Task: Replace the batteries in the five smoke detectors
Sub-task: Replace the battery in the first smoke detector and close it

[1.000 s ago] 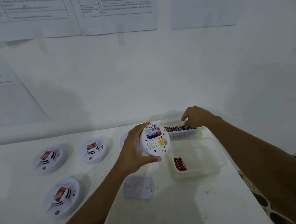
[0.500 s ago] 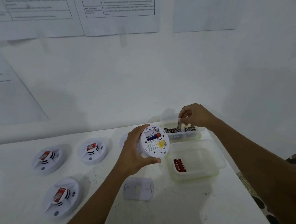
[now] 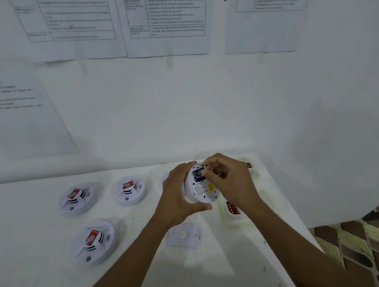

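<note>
The left hand (image 3: 178, 193) clasps the smoke detector (image 3: 203, 187) by its rim, clear of the tabletop (image 3: 245, 261), with the back plate turned toward the camera. The right hand (image 3: 229, 180) pinches a battery (image 3: 207, 167) between thumb and fingertips. This grip hides most of the body, and only the round metal end shows.

Governing relation: the battery is at the upper edge of the open battery bay (image 3: 198, 175), touching it or just beside it; which of the two cannot be told. Its visible end points out toward the camera, so its long axis stands steeply to the back plate. A blue cell (image 3: 199, 179) already seated in the bay lies flat across the back plate, roughly left to right.

Judgement: the held battery should be swung down until its axis runs parallel to that cell, then pressed into the free slot above it. The right hand is the nearer and does the work; the left hand only steadies the housing against the push. Polarity markings are too small to read.

Elsewhere on the tabletop:
- A loose cover (image 3: 183, 234) lies below the left wrist.
- A clear tray (image 3: 236, 223) holding red batteries (image 3: 231, 208) sits under the right wrist.
- Three closed units — left detector (image 3: 77, 199), centre detector (image 3: 129, 190), front detector (image 3: 93, 240) — lie well apart to the left.

Whether those three have been serviced cannot be told.
</note>
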Tool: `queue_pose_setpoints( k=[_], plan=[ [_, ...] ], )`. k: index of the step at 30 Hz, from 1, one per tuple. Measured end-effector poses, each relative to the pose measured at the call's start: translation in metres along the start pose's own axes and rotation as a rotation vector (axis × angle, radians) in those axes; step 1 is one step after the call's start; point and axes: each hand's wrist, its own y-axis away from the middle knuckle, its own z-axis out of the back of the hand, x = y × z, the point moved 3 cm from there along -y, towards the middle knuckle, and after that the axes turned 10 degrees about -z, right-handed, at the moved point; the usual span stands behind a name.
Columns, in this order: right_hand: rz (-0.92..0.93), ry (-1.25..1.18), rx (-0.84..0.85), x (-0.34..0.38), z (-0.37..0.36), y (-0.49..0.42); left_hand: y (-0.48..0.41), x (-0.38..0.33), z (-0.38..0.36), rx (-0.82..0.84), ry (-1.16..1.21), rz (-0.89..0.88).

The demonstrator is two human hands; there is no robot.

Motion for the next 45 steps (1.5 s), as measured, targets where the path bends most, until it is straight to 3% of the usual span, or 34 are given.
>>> queue_pose_setpoints(
  k=[6,8,10,17,27,29,31,35,40,45],
  plan=[
    [0.22,0.23,0.005,0.004,-0.033,0.028,0.021,0.006,0.003,-0.023,-0.074,0.091],
    [0.15,0.15,-0.006,0.001,-0.034,0.029,0.023,0.007,0.003,0.032,-0.076,0.157],
    [-0.005,0.006,0.013,0.0,-0.03,0.027,0.027,0.006,0.003,0.074,-0.069,0.107],
    [-0.429,-0.16,0.134,-0.009,-0.023,0.022,0.034,-0.019,0.016,-0.026,-0.045,-0.007],
    [-0.461,-0.282,0.092,-0.02,-0.04,0.032,0.052,-0.014,0.039,-0.046,-0.016,-0.037],
    [-0.43,-0.197,0.08,-0.028,-0.046,0.04,0.061,-0.008,0.056,-0.072,-0.025,-0.013],
    [-0.3,0.068,0.144,-0.037,-0.056,0.051,0.075,0.003,0.072,-0.096,-0.056,0.025],
    [-0.117,0.521,0.471,-0.051,-0.086,0.072,0.097,0.016,0.087,-0.113,-0.079,0.095],
    [0.067,0.725,0.511,-0.044,-0.087,0.076,0.106,0.017,0.094,-0.091,-0.097,0.105],
    [0.022,0.722,0.525,-0.049,-0.081,0.084,0.106,0.014,0.096,-0.069,-0.11,0.093]
  ],
)
